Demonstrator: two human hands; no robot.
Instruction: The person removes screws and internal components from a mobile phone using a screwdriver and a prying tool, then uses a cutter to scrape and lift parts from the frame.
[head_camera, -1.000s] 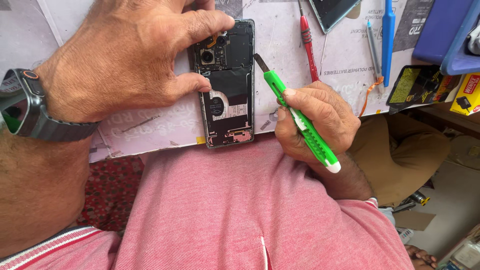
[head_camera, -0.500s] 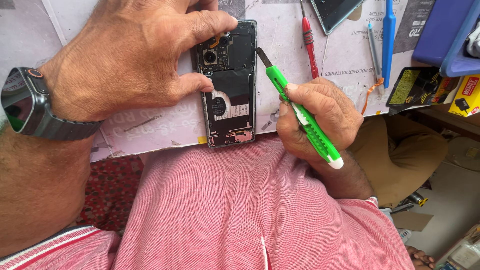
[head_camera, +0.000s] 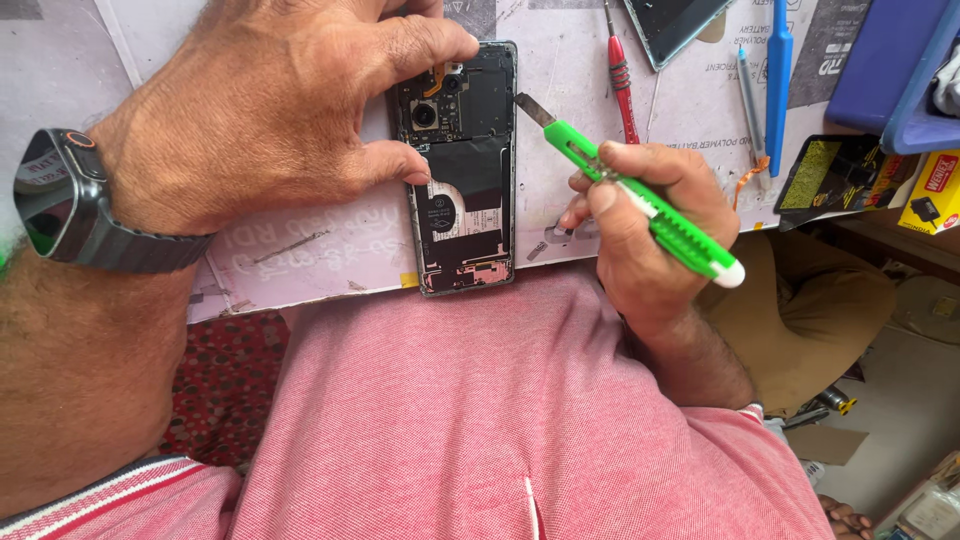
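While the left hand (head_camera: 290, 110) presses down on an opened smartphone (head_camera: 465, 170) lying at the near edge of the desk (head_camera: 300, 250), its thumb and forefinger pinch the phone's upper left side. The back cover is off, so the camera modules and dark inner shields show. The right hand (head_camera: 650, 225) has its grip closed around a green utility knife (head_camera: 640, 195), with the blade tip just beside the phone's right edge. A dark wristwatch (head_camera: 70, 200) sits on the left wrist. Beyond the knife lie a red screwdriver (head_camera: 622, 75), a blue pry tool (head_camera: 778, 80) and a slim grey pen-like tool (head_camera: 750, 100). A yellow box (head_camera: 932, 195) stands at the far right.
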